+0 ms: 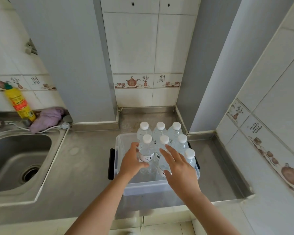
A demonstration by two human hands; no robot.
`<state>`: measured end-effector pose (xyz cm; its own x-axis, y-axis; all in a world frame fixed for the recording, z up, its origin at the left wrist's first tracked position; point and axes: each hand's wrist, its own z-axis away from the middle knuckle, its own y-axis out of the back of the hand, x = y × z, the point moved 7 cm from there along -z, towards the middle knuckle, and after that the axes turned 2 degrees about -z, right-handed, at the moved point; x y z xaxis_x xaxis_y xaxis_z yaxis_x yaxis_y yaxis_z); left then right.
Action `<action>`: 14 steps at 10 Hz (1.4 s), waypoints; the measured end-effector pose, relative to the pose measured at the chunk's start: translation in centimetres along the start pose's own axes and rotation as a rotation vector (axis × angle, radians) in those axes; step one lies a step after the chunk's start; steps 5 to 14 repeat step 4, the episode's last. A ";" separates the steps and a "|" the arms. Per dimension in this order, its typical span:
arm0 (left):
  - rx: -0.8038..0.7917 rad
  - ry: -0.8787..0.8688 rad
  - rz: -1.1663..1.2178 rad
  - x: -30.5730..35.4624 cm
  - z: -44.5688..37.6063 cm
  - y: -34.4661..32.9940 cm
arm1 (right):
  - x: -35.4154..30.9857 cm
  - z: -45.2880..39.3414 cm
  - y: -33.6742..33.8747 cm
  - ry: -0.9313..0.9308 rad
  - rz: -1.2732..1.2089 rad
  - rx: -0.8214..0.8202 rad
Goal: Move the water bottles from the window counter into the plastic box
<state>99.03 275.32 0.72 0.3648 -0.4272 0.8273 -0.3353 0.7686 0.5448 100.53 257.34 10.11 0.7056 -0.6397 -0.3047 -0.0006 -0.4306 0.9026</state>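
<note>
While the head camera looks down on the stainless-steel tabletop [85,160], seven clear plastic water bottles with white screw caps [159,131] stand upright inside the translucent plastic box with black side handles [143,188], packed close together in its far and right part. The left hand [131,162] is wrapped round the labelled waist of the nearest-left bottle [146,154], thumb in front and fingers curled behind it. The right hand [180,168] hangs over the middle bottles with fingers spread and straight, holding nothing; whether its fingertips touch a cap I cannot tell.

These bottles look full, so each should feel fairly heavy for its size, with thin walls that give under a hard squeeze. Smooth plastic and a glossy label may slip, so the ribbed lower body or the waist is the safer place to grip; the cap offers a stiff pinch point only. Crowded neighbours could topple if knocked.

Off to the left sit a steel sink [19,160], a yellow detergent bottle [20,104] and a purple cloth [47,118].
</note>
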 end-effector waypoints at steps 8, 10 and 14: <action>0.081 -0.065 -0.135 1.7 5.4 4.4 | -0.1 0.2 0.9 0.006 -0.043 0.009; 0.081 -0.065 -0.135 1.7 5.4 4.4 | -0.1 0.2 0.9 0.006 -0.043 0.009; 0.081 -0.065 -0.135 1.7 5.4 4.4 | -0.1 0.2 0.9 0.006 -0.043 0.009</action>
